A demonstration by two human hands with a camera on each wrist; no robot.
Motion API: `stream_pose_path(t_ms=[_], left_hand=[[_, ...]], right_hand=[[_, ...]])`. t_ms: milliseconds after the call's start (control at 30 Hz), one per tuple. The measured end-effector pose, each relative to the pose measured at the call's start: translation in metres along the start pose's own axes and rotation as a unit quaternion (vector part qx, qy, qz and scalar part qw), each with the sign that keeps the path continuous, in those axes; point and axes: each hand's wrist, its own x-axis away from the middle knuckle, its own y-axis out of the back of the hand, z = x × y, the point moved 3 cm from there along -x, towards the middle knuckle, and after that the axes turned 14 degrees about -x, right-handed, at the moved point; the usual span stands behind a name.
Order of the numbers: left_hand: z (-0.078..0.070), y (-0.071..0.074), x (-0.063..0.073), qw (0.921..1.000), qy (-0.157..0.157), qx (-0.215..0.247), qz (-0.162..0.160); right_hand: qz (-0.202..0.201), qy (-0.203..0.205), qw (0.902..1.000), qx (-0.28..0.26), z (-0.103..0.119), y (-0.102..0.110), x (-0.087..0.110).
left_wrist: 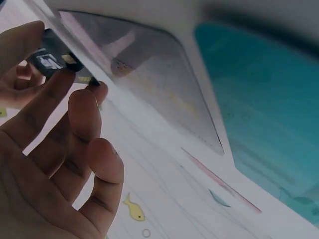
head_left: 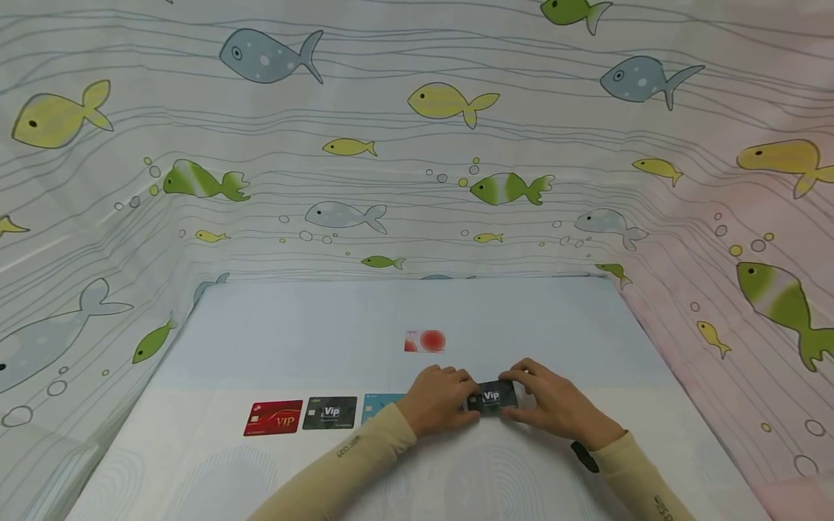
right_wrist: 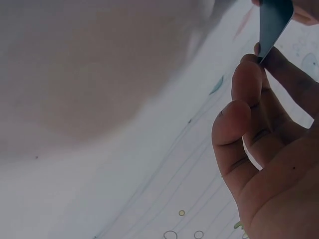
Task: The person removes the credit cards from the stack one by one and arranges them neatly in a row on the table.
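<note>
Both hands hold a black Vip card (head_left: pixel 493 396) by its two short ends. My left hand (head_left: pixel 439 399) pinches its left end between thumb and fingertips. On the other end, my right hand (head_left: pixel 554 401) grips with thumb and fingers. In the right wrist view the same card (right_wrist: pixel 275 25) looks tilted. A teal card (head_left: pixel 381 407) lies left of the hands, partly covered by the left hand. Beside it in the left wrist view is a silver-grey card (left_wrist: pixel 149 74), which the left hand hides in the head view.
Further left lie another black Vip card (head_left: pixel 329 412) and a red VIP card (head_left: pixel 274 418), in one row with the teal card. Behind the hands is a white card with red circles (head_left: pixel 425 341). Fish-patterned cloth (head_left: pixel 443 152) walls the white table (head_left: pixel 293 325) at the back and sides.
</note>
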Motion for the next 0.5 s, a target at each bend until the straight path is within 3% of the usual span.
stream_pose_path(t_ms=[500], left_hand=[[-0.0017, -0.0016, -0.0012, 0.9993, 0.004, 0.015, 0.034]], right_hand=[[0.010, 0.000, 1.0000, 0.002, -0.0031, -0.0037, 0.0005]])
